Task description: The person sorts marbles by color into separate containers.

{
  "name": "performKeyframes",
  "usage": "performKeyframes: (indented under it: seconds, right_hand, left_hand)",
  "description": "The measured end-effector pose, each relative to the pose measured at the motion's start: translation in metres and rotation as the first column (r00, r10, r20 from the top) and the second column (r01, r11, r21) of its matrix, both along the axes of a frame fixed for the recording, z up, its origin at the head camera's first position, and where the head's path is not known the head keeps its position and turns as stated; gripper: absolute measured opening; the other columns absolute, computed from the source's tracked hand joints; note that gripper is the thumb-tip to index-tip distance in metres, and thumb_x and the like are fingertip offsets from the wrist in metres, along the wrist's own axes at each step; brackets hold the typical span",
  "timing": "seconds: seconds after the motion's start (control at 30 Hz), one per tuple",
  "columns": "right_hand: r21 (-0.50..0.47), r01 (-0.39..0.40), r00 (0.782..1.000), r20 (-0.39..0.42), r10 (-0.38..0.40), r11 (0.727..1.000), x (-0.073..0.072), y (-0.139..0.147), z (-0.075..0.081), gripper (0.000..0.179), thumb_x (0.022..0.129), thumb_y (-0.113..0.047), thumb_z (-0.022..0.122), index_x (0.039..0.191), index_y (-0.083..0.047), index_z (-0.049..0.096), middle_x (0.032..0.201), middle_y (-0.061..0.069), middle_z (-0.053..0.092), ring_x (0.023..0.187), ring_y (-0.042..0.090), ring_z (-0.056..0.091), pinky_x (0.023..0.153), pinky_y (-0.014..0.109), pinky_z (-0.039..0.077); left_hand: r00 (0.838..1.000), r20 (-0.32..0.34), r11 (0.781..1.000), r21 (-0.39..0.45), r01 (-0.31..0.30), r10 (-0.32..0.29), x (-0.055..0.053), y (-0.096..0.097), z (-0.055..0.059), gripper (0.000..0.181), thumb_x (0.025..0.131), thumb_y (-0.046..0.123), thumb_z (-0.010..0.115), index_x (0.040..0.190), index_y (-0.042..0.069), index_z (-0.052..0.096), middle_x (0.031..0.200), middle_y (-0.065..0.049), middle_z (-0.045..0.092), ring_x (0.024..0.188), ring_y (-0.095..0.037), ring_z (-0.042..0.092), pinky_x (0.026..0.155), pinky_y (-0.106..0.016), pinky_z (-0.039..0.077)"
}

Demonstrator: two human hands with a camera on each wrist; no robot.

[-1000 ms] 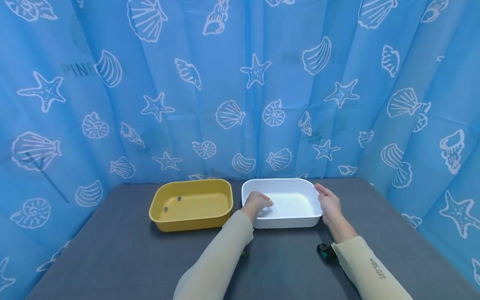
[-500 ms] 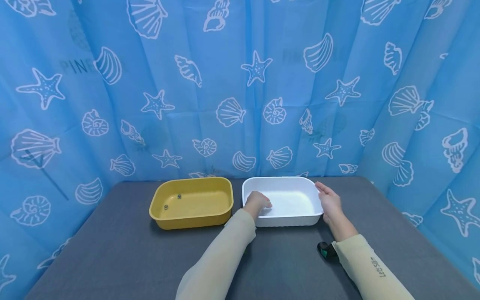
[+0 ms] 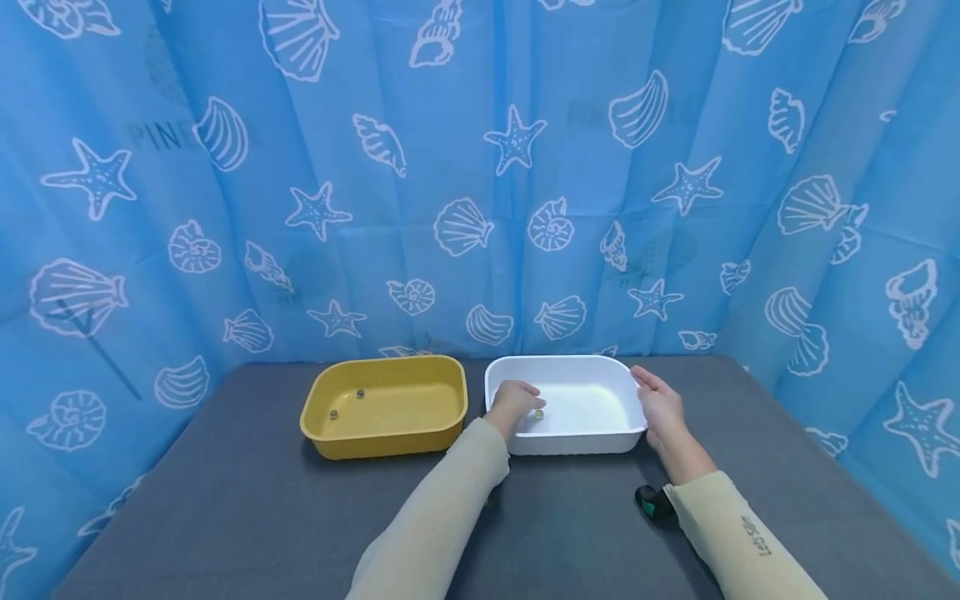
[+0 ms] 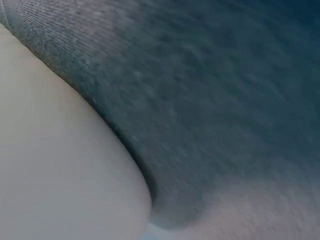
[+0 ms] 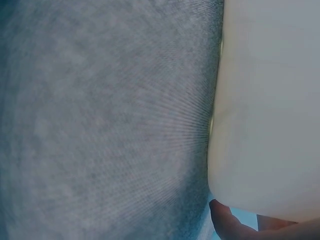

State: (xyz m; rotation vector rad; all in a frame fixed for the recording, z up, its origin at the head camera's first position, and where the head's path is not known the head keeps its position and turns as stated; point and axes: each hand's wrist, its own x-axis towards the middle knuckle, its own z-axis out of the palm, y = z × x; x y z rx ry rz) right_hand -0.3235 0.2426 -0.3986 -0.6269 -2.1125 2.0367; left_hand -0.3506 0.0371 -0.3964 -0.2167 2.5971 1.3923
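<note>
The white tray (image 3: 592,408) stands on the grey table, and my left hand (image 3: 512,403) reaches over its near-left side into it. Below that hand's parted thumb and finger, a small greenish round piece (image 3: 538,414) lies at the tray floor; its kind is too small to tell. My right hand (image 3: 662,414) grips the tray's right rim. In the right wrist view, its fingertip (image 5: 226,220) bends around the corner of a large pale wall. The left wrist view has a pale curved surface (image 4: 65,150) over grey cloth, with no fingers showing.
A yellow tray (image 3: 382,448) stands to the left of the white one, holding two small metal nuts, one nearer (image 3: 333,414) and one farther (image 3: 361,393). A blue shell-print curtain (image 3: 465,167) closes the back and sides. A black strap (image 3: 654,503) hangs under the right wrist.
My left thumb and finger have spread apart, and the small greenish piece now shows beneath them. My right hand stays at the tray's rim, and both trays keep their places.
</note>
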Motion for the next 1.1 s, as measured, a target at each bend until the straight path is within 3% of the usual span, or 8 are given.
performKeyframes:
  seconds: [0.07, 0.17, 0.37, 0.53, 0.73, 0.97, 1.1]
  right_hand:
    - [-0.001, -0.004, 1.000, 0.000, 0.004, 1.000, -0.001, -0.001, -0.002, 0.046, 0.106, -0.008, 0.027, 0.152, -0.008, 0.032, 0.156, 0.010, 0.031, 0.144, 0.027, 0.024, 0.114, 0.041, 0.023]
    - [-0.009, -0.009, 1.000, 0.003, 0.009, 1.000, -0.001, -0.002, -0.003, 0.046, 0.106, -0.007, 0.026, 0.152, -0.008, 0.032, 0.156, 0.009, 0.030, 0.144, 0.026, 0.023, 0.114, 0.042, 0.023]
    - [-0.010, -0.018, 1.000, -0.007, 0.017, 1.000, -0.001, -0.003, -0.003, 0.046, 0.106, -0.007, 0.026, 0.152, -0.007, 0.030, 0.156, 0.011, 0.029, 0.144, 0.028, 0.022, 0.115, 0.043, 0.022]
    - [-0.008, -0.015, 1.000, -0.014, 0.015, 1.000, -0.001, -0.002, -0.003, 0.046, 0.106, -0.006, 0.026, 0.152, -0.007, 0.030, 0.156, 0.011, 0.029, 0.145, 0.028, 0.022, 0.115, 0.043, 0.021]
    - [-0.009, -0.021, 1.000, -0.010, 0.021, 1.000, -0.002, -0.002, -0.002, 0.046, 0.106, -0.007, 0.025, 0.152, -0.007, 0.030, 0.156, 0.011, 0.029, 0.144, 0.027, 0.023, 0.114, 0.042, 0.022]
    - [-0.008, -0.025, 1.000, -0.008, 0.025, 1.000, -0.002, 0.000, -0.003, 0.046, 0.106, -0.008, 0.026, 0.152, -0.007, 0.030, 0.157, 0.011, 0.028, 0.145, 0.028, 0.022, 0.114, 0.043, 0.022]
    - [-0.013, -0.034, 0.999, -0.007, 0.034, 0.999, 0.000, 0.000, -0.002, 0.047, 0.106, -0.007, 0.025, 0.153, -0.007, 0.029, 0.157, 0.011, 0.027, 0.145, 0.028, 0.021, 0.115, 0.044, 0.021]
  left_hand:
    - [0.999, -0.034, 0.989, 0.143, -0.028, 0.033, 0.000, -0.004, -0.001, 0.017, 0.087, 0.013, 0.073, 0.104, 0.008, 0.072, 0.108, -0.007, 0.065, 0.100, -0.022, 0.059, 0.091, -0.035, 0.047]
    - [0.997, -0.066, 0.963, 0.268, -0.017, 0.036, -0.003, -0.009, 0.000, 0.020, 0.090, 0.016, 0.071, 0.109, 0.011, 0.071, 0.109, -0.005, 0.064, 0.095, -0.018, 0.057, 0.085, -0.035, 0.049]
    - [0.996, -0.061, 0.923, 0.378, 0.078, -0.059, 0.004, -0.024, 0.013, 0.031, 0.092, 0.022, 0.068, 0.122, 0.015, 0.067, 0.099, -0.004, 0.065, 0.061, -0.014, 0.041, 0.062, -0.027, 0.043]
    - [0.980, -0.138, 0.901, 0.392, 0.188, -0.144, 0.022, -0.039, 0.022, 0.034, 0.094, 0.021, 0.066, 0.125, 0.009, 0.065, 0.091, -0.006, 0.063, 0.054, -0.013, 0.037, 0.058, -0.026, 0.040]
    - [0.952, -0.230, 0.891, 0.358, 0.278, -0.204, 0.039, -0.062, 0.023, 0.035, 0.097, 0.025, 0.062, 0.124, 0.004, 0.064, 0.080, -0.003, 0.057, 0.056, -0.013, 0.042, 0.058, -0.025, 0.040]
    - [0.932, -0.240, 0.906, 0.262, 0.332, -0.272, 0.059, -0.089, 0.022, 0.035, 0.097, 0.029, 0.061, 0.120, 0.004, 0.065, 0.084, -0.006, 0.062, 0.062, -0.016, 0.048, 0.065, -0.033, 0.045]
    - [0.908, -0.251, 0.894, 0.220, 0.391, -0.335, 0.070, -0.104, 0.018, 0.033, 0.097, 0.026, 0.061, 0.118, 0.001, 0.065, 0.086, -0.011, 0.063, 0.065, -0.019, 0.051, 0.062, -0.030, 0.044]
